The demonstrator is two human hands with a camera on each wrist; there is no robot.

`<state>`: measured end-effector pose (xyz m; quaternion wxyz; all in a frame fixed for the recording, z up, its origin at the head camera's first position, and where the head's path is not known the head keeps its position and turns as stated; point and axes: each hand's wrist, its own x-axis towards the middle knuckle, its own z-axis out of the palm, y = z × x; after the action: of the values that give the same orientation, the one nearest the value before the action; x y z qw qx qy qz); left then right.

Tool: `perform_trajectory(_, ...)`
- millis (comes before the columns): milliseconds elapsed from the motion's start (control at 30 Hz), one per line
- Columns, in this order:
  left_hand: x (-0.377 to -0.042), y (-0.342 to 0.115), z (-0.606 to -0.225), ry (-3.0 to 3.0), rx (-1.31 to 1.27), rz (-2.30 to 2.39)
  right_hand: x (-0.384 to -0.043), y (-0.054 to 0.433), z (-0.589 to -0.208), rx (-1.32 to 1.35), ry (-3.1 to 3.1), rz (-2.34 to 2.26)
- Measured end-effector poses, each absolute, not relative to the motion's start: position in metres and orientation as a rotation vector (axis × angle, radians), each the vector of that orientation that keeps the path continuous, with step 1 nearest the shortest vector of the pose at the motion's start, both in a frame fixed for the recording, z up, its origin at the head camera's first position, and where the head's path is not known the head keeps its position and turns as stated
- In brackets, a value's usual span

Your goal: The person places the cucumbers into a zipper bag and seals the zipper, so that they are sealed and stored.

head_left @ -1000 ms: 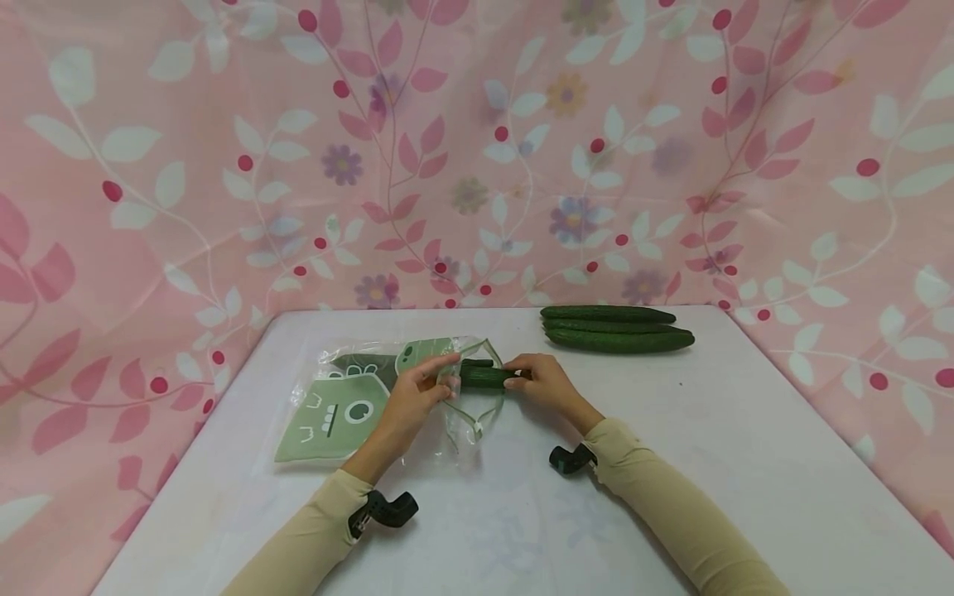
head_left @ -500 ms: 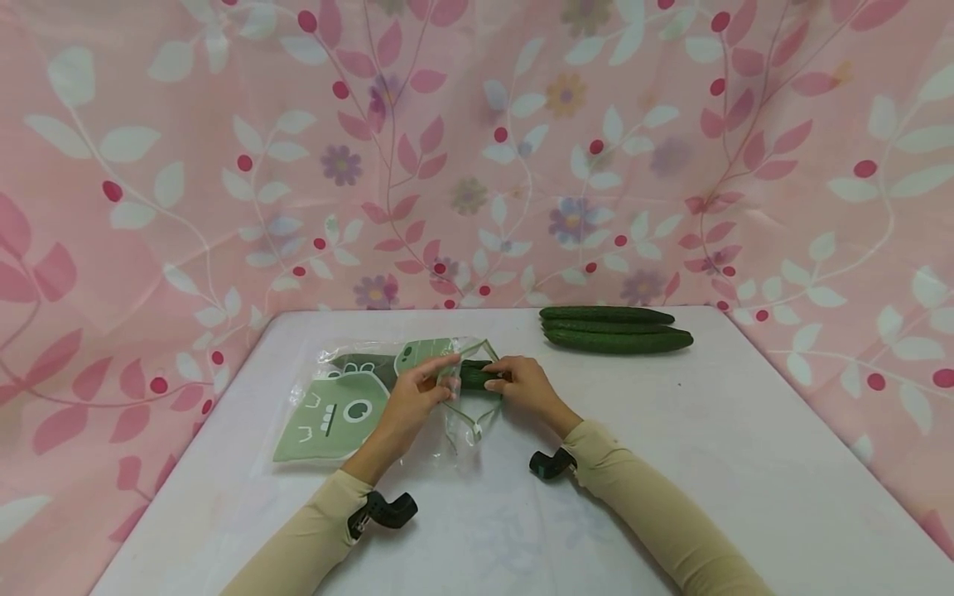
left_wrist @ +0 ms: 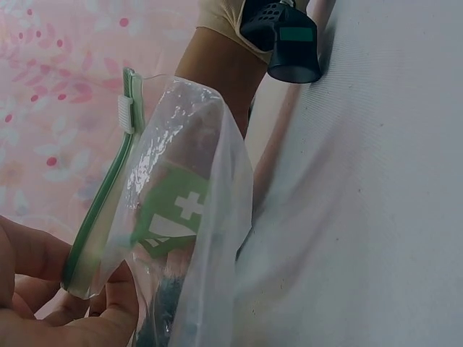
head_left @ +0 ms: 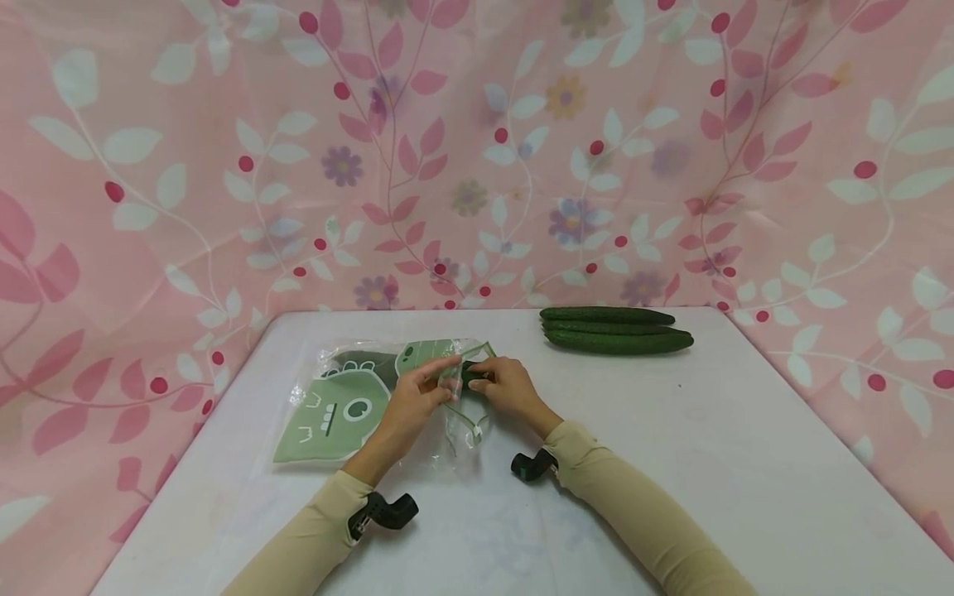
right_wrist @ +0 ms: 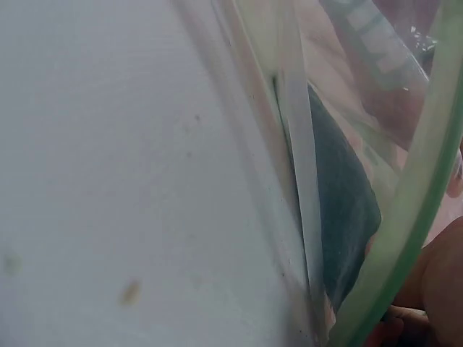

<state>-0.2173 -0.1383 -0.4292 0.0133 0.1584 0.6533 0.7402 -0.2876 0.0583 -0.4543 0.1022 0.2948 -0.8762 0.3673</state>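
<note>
A clear zip bag (head_left: pixel 335 418) with a green one-eyed monster print lies on the left half of the table, its mouth facing right. My left hand (head_left: pixel 417 401) pinches the bag's rim and keeps the mouth spread. In the left wrist view, the green zip strip (left_wrist: pixel 101 195) runs up from those fingers to a white slider (left_wrist: pixel 126 114). At the mouth, my right hand (head_left: pixel 514 387) grips the end of a cucumber (head_left: pixel 469 377); most of its length is inside the bag, hidden behind the print and my left hand.
Several cucumbers (head_left: pixel 619 340) lie side by side at the back right of the white table (head_left: pixel 671 455). Behind the table hangs a pink floral cloth (head_left: pixel 477 149). Black wrist cameras (head_left: pixel 532 466) stick out from both sleeves.
My right hand has moved left, pushing the cucumber deeper into the bag, so less of it shows at the mouth. My left hand holds the rim in the same place.
</note>
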Motion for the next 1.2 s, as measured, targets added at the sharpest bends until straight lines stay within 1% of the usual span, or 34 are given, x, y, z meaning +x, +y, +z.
perform_trajectory(300,-0.219,-0.139,-0.431,2.029,0.488,2.308,-0.291,0.057,-0.459,0.796,-2.636,1.137)
perform_trajectory(533,-0.219,-0.14,-0.431,2.039,0.485,2.315,-0.29,0.075,-0.454,0.814,-2.628,1.194)
perform_trajectory(800,-0.22,-0.139,-0.429,2.033,0.48,2.336,-0.289,0.112,-0.444,0.852,-2.654,1.068)
perform_trajectory(1033,-0.219,-0.139,-0.426,2.027,0.471,2.333,-0.291,0.155,-0.439,0.739,-2.664,1.086)
perform_trajectory(1200,-0.219,-0.14,-0.427,2.026,0.478,2.334,-0.3,0.192,-0.432,0.667,-2.661,0.999)
